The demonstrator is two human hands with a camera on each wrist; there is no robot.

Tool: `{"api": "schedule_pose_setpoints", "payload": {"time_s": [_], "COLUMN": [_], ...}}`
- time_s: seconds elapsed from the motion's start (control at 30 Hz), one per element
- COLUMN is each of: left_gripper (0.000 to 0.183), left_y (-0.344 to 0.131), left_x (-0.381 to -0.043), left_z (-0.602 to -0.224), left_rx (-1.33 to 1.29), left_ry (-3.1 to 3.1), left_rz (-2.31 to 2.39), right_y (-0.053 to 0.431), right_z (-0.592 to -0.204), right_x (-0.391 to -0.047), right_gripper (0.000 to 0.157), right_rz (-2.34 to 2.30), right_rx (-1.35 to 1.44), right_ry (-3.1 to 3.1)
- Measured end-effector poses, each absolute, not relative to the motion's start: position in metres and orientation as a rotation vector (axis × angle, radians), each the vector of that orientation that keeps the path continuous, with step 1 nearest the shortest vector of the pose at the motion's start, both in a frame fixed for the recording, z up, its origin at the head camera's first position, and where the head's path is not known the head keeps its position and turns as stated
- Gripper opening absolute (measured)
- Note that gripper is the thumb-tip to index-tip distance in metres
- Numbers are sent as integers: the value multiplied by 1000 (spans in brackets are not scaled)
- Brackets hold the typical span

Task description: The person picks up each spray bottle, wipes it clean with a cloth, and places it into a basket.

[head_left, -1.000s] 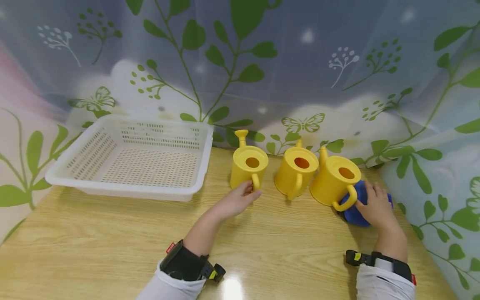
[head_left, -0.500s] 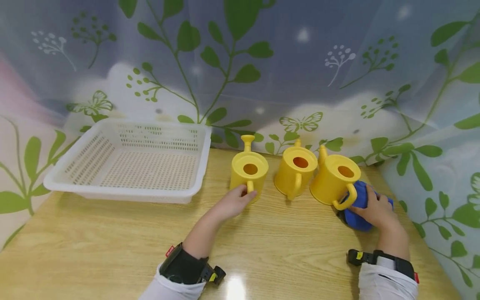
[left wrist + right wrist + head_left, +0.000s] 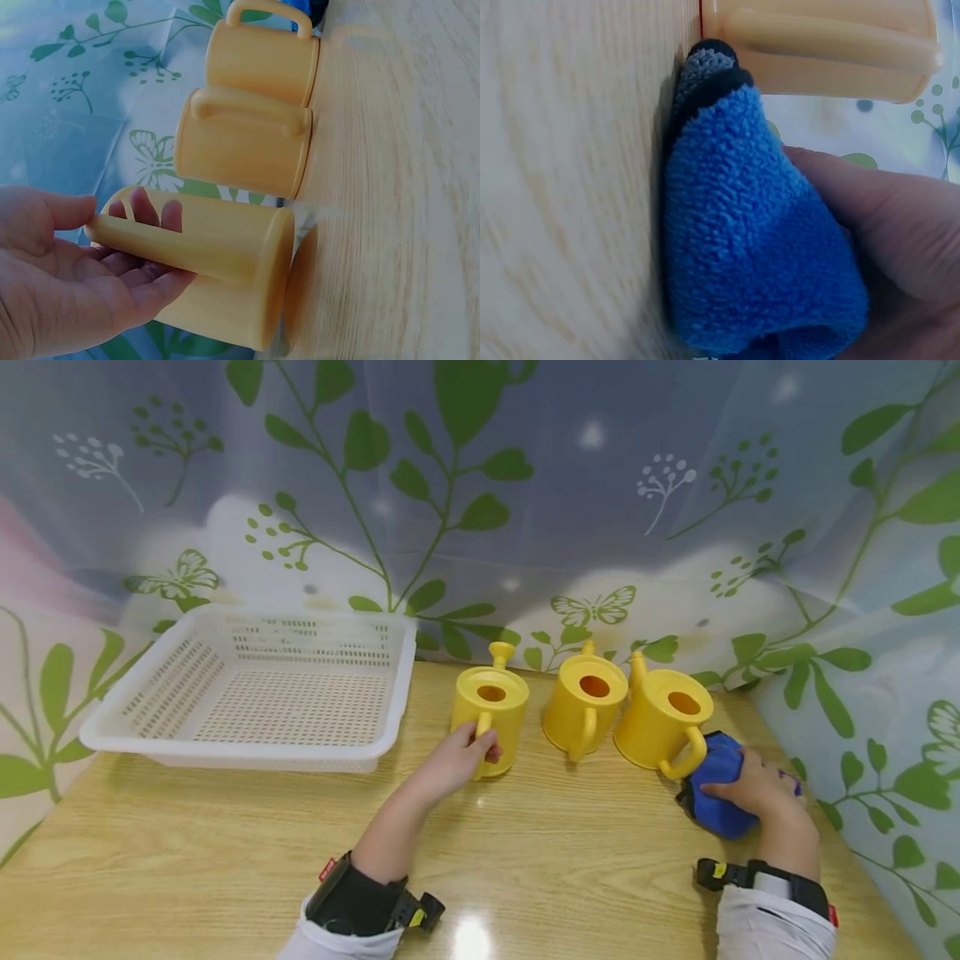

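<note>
My left hand (image 3: 452,762) holds the handle of the leftmost yellow watering can (image 3: 510,727), fingers through the loop. In the left wrist view, a dark shadow (image 3: 301,281) shows beside this can's base. A second yellow watering can (image 3: 573,718) and a third (image 3: 647,727) stand to the right, close together, handles facing me. At the far right my right hand (image 3: 767,789) grips a folded blue cloth (image 3: 735,217) with a black edge and a grey reverse side. The cloth sits on the table beside the third can's handle.
A white perforated plastic basket (image 3: 390,727) stands at the back left of the wooden table (image 3: 225,860). Behind everything hangs a leaf-printed curtain (image 3: 480,560), which also runs along the right side.
My left hand has turned the leftmost can, its spout swinging right, and brought it slightly nearer me. My right hand has gathered the blue cloth and drawn it slightly away from the third can.
</note>
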State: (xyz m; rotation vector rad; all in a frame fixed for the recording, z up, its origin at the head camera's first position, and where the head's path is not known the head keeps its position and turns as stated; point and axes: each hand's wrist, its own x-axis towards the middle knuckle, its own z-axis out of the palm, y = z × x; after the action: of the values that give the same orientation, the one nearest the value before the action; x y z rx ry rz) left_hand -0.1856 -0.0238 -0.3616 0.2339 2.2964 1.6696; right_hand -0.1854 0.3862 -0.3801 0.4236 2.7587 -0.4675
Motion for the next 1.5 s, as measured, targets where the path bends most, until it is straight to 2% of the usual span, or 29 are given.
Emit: {"api": "schedule_pose_setpoints", "payload": {"time_s": [0.27, 0.43, 0.57, 0.87, 1.2, 1.3, 1.5], "left_gripper": [28, 26, 25, 26, 31, 33, 32], "left_y": [-25, -26, -26, -29, -29, -29, -29], "left_x": [-184, -188, -189, -184, -185, -184, -179], "left_z": [-357, -358, -357, -363, -349, -345, -340], "left_rx": [243, 144, 115, 33, 19, -10, -84], "left_ry": [2306, 2325, 2370, 2387, 2316, 2222, 2040], "left_rz": [1714, 1757, 1792, 1871, 2166, 2314, 2535], "right_y": [389, 389, 388, 383, 368, 358, 322], "right_z": [-375, -371, -366, -358, -322, -311, -293], "right_x": [-185, -184, -182, -173, -163, -160, -156], "right_gripper": [94, 87, 82, 85, 75, 72, 69], "right_rz": [-495, -548, -594, -644, -868, -975, -1115], "right_rx": [352, 399, 497, 780, 992, 945, 662], "right_ry": [2752, 2720, 2727, 2777, 3054, 3127, 3259]}}
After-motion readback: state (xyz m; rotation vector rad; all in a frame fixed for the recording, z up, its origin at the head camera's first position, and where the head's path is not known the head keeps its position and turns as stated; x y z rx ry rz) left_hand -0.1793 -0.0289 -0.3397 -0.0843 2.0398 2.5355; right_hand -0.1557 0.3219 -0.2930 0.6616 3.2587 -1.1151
